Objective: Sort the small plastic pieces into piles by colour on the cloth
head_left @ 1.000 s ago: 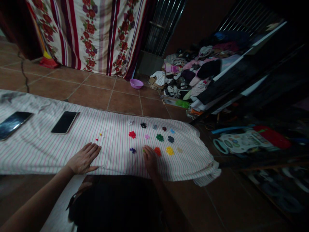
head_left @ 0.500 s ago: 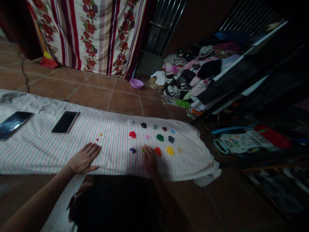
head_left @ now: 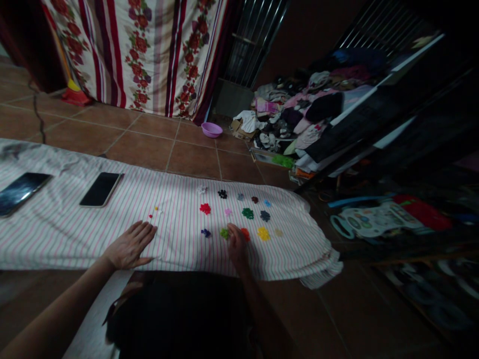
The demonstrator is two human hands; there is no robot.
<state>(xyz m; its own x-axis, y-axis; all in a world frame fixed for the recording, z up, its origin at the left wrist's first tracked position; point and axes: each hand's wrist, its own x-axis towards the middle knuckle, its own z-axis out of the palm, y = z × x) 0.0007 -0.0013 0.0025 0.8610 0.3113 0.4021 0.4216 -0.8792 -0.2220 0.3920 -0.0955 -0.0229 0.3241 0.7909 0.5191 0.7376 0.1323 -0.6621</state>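
Observation:
My left hand (head_left: 132,245) lies flat on the striped cloth (head_left: 175,249), its fingers stretched out. Just beyond its fingertips are a few tiny pieces: a red one (head_left: 150,216), a yellow one (head_left: 156,208) and a whitish one. My right hand (head_left: 237,245) has its fingers curled together between the light green pile (head_left: 224,233) and the orange pile (head_left: 245,233), partly covering the orange one. Whatever its fingertips hold, if anything, is too small to make out. Close by lie a dark purple pile (head_left: 205,233), a pink pile (head_left: 228,212) and a yellow pile (head_left: 263,233).
Further piles of small pieces include red (head_left: 205,209), black (head_left: 222,194), dark green (head_left: 247,213) and dark grey (head_left: 265,216). Two phones, one dark (head_left: 100,189) and one glossy (head_left: 23,192), lie at left. Beyond, a purple basin (head_left: 211,130) stands on the tiled floor.
My right hand has shifted slightly right, off the light green pile, which now shows more fully, and its fingers have drawn together. My left hand has not moved.

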